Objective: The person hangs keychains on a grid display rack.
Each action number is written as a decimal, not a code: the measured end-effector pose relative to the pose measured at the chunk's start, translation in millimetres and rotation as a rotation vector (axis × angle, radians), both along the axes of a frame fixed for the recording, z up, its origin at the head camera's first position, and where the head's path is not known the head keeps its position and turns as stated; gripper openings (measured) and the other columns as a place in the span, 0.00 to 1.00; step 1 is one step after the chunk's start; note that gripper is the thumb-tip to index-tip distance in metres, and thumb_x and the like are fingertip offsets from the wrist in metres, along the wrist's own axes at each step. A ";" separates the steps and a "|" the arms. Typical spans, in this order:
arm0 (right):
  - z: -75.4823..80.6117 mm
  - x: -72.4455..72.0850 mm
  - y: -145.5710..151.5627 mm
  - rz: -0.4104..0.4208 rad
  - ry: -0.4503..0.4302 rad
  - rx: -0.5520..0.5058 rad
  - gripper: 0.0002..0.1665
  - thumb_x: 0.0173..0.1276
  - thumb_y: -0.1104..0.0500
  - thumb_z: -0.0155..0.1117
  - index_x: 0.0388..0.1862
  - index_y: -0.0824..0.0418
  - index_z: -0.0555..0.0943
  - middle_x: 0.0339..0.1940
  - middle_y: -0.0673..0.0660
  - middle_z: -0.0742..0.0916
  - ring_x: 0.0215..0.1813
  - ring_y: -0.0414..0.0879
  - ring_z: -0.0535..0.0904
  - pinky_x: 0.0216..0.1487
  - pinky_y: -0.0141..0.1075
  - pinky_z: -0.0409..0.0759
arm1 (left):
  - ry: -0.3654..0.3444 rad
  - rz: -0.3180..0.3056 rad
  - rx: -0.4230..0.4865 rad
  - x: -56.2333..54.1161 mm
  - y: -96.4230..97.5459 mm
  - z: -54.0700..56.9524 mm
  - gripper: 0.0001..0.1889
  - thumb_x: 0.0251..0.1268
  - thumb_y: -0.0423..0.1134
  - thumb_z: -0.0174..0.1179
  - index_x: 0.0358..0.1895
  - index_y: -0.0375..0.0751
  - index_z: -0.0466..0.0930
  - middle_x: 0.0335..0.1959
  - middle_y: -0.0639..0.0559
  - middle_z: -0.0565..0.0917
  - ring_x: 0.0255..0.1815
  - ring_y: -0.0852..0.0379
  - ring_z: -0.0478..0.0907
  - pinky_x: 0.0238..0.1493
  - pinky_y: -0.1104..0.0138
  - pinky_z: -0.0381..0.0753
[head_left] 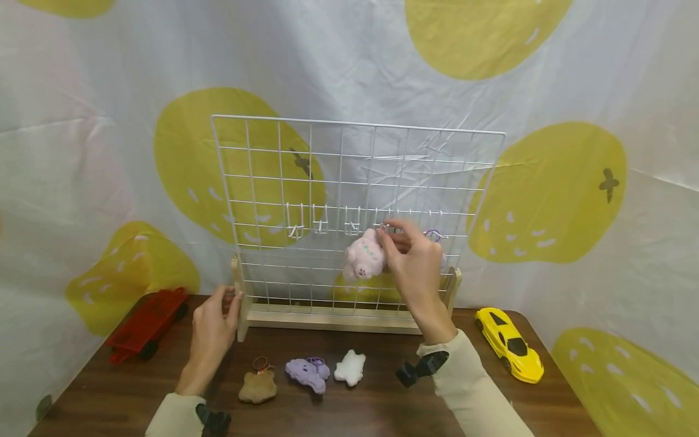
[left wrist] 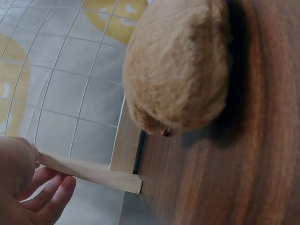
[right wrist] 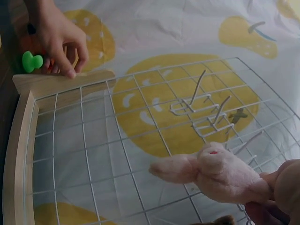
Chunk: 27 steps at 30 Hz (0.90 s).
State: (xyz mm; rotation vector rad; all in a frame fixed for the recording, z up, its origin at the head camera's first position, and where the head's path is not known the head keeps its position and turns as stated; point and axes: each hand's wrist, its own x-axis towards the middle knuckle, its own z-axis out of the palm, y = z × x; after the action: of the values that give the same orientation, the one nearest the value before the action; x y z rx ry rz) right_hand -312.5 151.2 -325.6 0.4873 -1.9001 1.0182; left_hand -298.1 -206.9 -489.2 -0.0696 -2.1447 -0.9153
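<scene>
My right hand (head_left: 419,267) pinches the top of a small pink plush keychain (head_left: 364,257), which hangs in front of a white wire grid rack (head_left: 333,318) with a wooden base. Its fingertips are close to the row of white hooks (head_left: 352,228); whether the ring is on a hook cannot be seen. In the right wrist view the pink plush (right wrist: 225,176) points away from the fingers. My left hand (head_left: 213,325) grips the rack's left wooden post (left wrist: 89,171) between thumb and fingers. Behind the right hand, a purple ring (head_left: 434,234) shows at another hook, its plush mostly hidden.
On the brown table (head_left: 371,419) lie a brown plush keychain (head_left: 258,386), a purple plush (head_left: 307,372) and a white star-shaped plush (head_left: 350,368). A red toy vehicle (head_left: 148,325) stands at the left, a yellow toy car (head_left: 509,345) at the right. A patterned curtain (head_left: 360,67) hangs behind.
</scene>
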 end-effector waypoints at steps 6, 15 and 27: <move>-3.8 -0.9 0.7 -0.044 -0.011 0.044 0.13 0.71 0.60 0.78 0.52 0.63 0.91 0.38 0.66 0.95 0.36 0.56 0.95 0.36 0.42 0.94 | -0.007 0.001 -0.003 0.1 0.0 -0.4 0.07 0.76 0.33 0.68 0.49 0.32 0.86 0.40 0.35 0.93 0.37 0.39 0.93 0.39 0.45 0.92; -7.7 -3.3 -1.1 -0.121 -0.021 0.111 0.13 0.74 0.57 0.76 0.54 0.60 0.91 0.38 0.63 0.95 0.34 0.55 0.95 0.36 0.45 0.94 | -0.022 0.002 0.001 0.7 -1.0 -1.2 0.08 0.77 0.34 0.68 0.49 0.32 0.86 0.40 0.35 0.93 0.38 0.39 0.93 0.39 0.45 0.92; -44.8 18.3 10.9 -0.091 0.160 0.017 0.14 0.75 0.63 0.72 0.57 0.64 0.88 0.43 0.59 0.91 0.42 0.52 0.87 0.42 0.38 0.88 | 0.003 0.002 -0.004 -0.5 -1.8 -2.6 0.07 0.77 0.34 0.68 0.49 0.32 0.86 0.39 0.37 0.93 0.36 0.40 0.92 0.37 0.46 0.93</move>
State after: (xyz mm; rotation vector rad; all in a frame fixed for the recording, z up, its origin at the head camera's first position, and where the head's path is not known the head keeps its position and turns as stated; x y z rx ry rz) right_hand -294.2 162.1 -370.4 0.4733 -1.7732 0.8782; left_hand -298.6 -208.7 -491.8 -0.0712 -2.1437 -0.9092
